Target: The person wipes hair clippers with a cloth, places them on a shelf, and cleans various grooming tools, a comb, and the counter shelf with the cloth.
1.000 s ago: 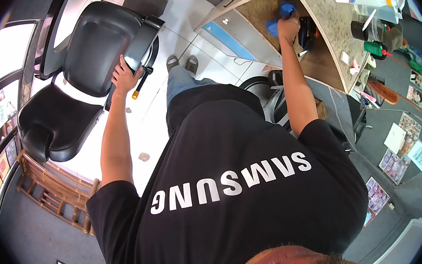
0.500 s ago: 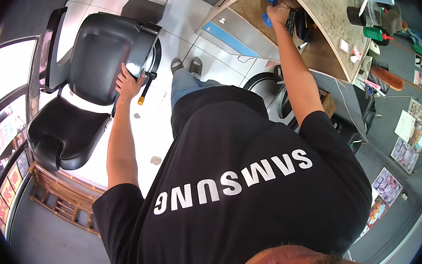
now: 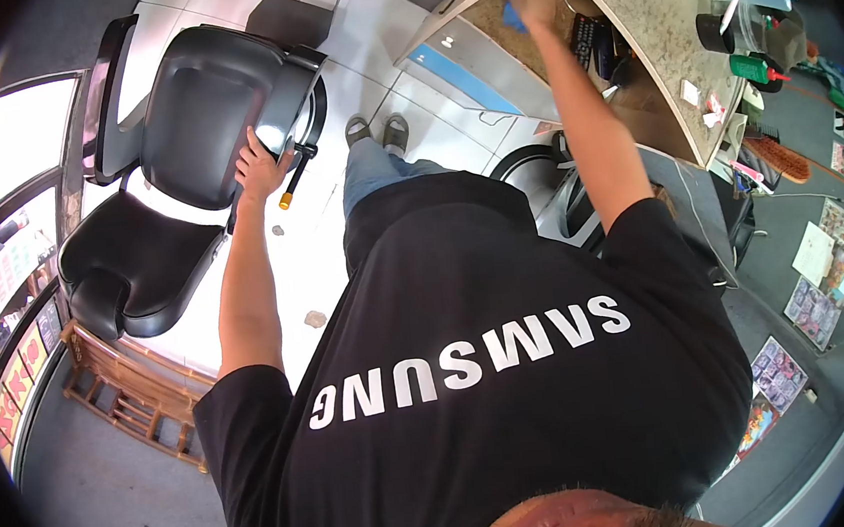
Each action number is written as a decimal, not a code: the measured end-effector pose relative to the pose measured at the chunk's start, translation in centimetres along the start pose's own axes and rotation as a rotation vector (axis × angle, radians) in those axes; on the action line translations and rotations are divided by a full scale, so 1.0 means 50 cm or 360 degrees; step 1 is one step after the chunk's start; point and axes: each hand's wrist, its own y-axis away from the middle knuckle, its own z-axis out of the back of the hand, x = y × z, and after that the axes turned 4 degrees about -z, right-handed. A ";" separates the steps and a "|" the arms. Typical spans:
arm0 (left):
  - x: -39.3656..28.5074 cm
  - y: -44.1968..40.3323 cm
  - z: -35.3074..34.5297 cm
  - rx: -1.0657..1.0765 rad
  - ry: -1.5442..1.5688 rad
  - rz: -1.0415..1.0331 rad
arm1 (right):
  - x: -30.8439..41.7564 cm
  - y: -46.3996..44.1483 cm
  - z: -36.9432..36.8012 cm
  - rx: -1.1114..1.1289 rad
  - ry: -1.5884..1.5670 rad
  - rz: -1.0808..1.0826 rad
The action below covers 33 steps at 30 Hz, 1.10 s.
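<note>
My left hand [image 3: 259, 167] rests with its fingers spread on the side of a black barber chair [image 3: 213, 111], near the armrest. A lever with a yellow tip [image 3: 284, 202] sticks out just below that hand. On the right, my right hand [image 3: 534, 5] reaches into the open compartment of a wooden cabinet [image 3: 620, 5]. It is closed on a blue cloth [image 3: 513, 19], pressed to the board inside; part of the cloth is hidden under the fingers. Beside that forearm, a black keyboard-like object [image 3: 583, 39] and other dark items lie in the compartment.
On the cabinet top stand a black cup [image 3: 714, 33], a green bottle [image 3: 748, 68] and plastic containers. A brown brush [image 3: 779, 160] lies nearby. A bamboo bench [image 3: 132, 394] is behind the chair. A round-seated black stool [image 3: 535, 173] stands below the cabinet.
My right hand has moved slightly up and left inside the compartment, taking the blue cloth with it. My left hand stays on the chair.
</note>
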 end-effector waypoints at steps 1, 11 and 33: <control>0.000 -0.001 -0.003 -0.0005 -0.0006 -0.0002 | 0.019 0.041 0.007 -0.0063 -0.0114 0.0196; -0.001 -0.001 -0.002 -0.0019 -0.0007 0.0013 | 0.062 0.258 0.166 0.0991 -0.1397 -0.0667; -0.031 0.004 0.039 0.0131 -0.0042 0.0063 | 0.027 0.054 0.035 -0.0129 -0.0112 0.0215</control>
